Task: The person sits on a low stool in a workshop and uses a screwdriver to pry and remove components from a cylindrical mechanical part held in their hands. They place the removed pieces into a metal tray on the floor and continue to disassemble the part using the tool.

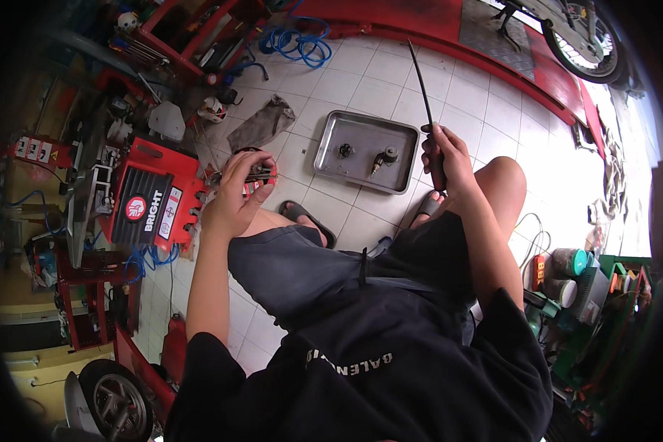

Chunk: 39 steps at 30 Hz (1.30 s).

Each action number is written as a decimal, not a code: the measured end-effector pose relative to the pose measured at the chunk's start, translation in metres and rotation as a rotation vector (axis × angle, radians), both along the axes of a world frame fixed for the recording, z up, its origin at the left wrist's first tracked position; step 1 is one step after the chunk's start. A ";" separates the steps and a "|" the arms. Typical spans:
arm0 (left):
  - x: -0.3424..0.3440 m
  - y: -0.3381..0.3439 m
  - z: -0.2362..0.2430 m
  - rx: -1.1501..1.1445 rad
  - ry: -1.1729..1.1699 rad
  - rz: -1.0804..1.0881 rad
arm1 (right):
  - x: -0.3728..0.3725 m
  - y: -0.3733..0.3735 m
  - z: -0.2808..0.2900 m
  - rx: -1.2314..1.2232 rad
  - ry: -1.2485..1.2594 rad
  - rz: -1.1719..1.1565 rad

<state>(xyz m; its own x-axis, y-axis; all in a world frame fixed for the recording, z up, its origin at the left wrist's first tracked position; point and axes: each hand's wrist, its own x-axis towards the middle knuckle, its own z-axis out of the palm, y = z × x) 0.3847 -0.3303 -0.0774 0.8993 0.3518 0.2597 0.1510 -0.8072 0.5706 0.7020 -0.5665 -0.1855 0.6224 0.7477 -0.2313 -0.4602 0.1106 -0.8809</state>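
Note:
My right hand (453, 158) is wrapped round the dark handle of a screwdriver (421, 85), its long thin shaft pointing up and away. The right hand is raised just right of a metal tray (324, 147) on the floor. In the tray lie a small dark round part (345, 150) and a metal part (389, 155) with a brass-coloured end. On the left, my left hand (237, 188) hovers over or touches a red container (270, 171) of slim metal tools, fingers curved and thumb apart. Its fingers partly cover the container, so contact is unclear.
A grey rag (264, 124) lies beyond the red container. A red and black machine (151, 195) stands close by my left forearm. Coiled blue hose (302, 46) lies at the far side. A red platform (420, 40) bears a motorcycle wheel (586, 44). Jars (567, 261) stand at right.

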 end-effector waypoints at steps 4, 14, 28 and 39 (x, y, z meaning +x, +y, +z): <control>-0.006 0.024 -0.014 -0.217 -0.057 0.112 | 0.005 0.013 0.020 -0.015 0.228 0.027; 0.158 0.120 -0.247 -0.445 0.491 0.138 | 0.105 0.151 0.009 -0.094 -0.009 0.076; 0.267 0.100 -0.436 -0.128 0.790 0.446 | 0.111 0.190 -0.037 -0.481 -0.217 0.226; 0.206 0.158 -0.514 -0.404 0.634 0.632 | 0.110 0.193 -0.020 -0.364 -0.068 0.102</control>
